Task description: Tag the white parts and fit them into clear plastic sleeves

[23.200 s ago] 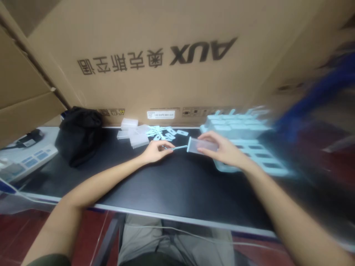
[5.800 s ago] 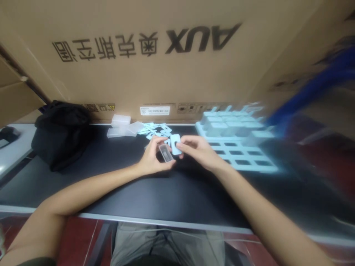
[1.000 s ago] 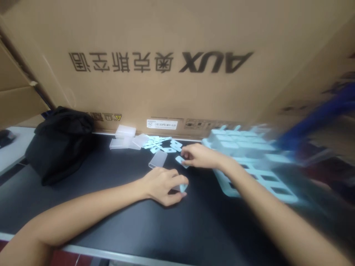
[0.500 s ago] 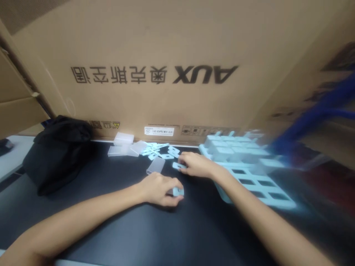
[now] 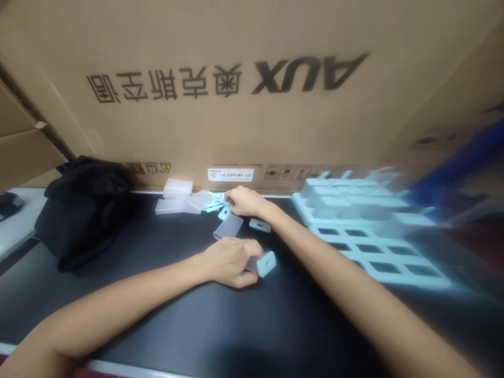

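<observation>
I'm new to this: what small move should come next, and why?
Probably the right hand should pick one from the pile of thin blue pieces: its fingers are there, while the left hand holds a translucent case whose blue cap shows a dark hole.

We see a smooth black table. On it, a soft black cloth bundle lies at left. At the far side we find translucent plastic boxes beside heaped flat light-blue plastic pieces. Nearer lie a lone translucent box and a slotted light-blue plate. At right stands a light-blue plastic frame with rectangular openings.
</observation>
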`<action>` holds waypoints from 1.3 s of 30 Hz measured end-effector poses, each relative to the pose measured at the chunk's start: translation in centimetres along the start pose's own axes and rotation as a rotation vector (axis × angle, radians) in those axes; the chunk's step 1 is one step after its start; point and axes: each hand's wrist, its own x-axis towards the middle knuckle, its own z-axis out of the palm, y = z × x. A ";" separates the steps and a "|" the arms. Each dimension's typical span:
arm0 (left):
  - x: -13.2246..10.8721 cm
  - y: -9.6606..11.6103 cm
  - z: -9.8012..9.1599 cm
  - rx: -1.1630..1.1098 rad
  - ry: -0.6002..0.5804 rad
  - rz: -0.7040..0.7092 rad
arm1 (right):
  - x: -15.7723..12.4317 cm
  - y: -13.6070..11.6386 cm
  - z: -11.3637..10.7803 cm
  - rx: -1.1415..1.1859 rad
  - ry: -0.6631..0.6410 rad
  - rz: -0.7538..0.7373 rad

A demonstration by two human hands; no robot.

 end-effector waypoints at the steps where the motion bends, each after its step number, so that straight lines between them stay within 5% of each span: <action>1: 0.1 -0.1 0.1 -0.015 0.065 0.046 | -0.3 0.2 -0.2 0.016 0.021 -0.012; 6: 0.4 -0.2 -0.1 -0.045 0.319 0.107 | -4.5 1.5 -2.9 0.141 0.140 -0.085; 11: -0.1 -0.5 0.0 -0.132 0.373 -0.104 | -11.4 2.3 -5.1 0.438 0.355 -0.082; 16: -0.6 -1.0 0.3 -0.159 0.446 -0.295 | -15.8 1.3 -4.5 0.359 0.546 -0.126; 21: -0.6 -0.9 0.0 -0.152 0.423 -0.337 | -16.5 0.1 -3.6 0.147 0.608 -0.363; 26: -0.5 -0.3 -0.5 -0.143 0.412 -0.361 | -16.7 0.2 -3.8 0.088 0.722 -0.367; 33: -0.7 0.1 -0.5 -0.093 0.350 -0.319 | -16.0 -1.4 -1.6 -0.109 0.543 -0.423; 39: -0.8 -0.1 -0.3 -0.073 0.330 -0.266 | -15.9 -2.9 0.1 0.115 0.529 -0.339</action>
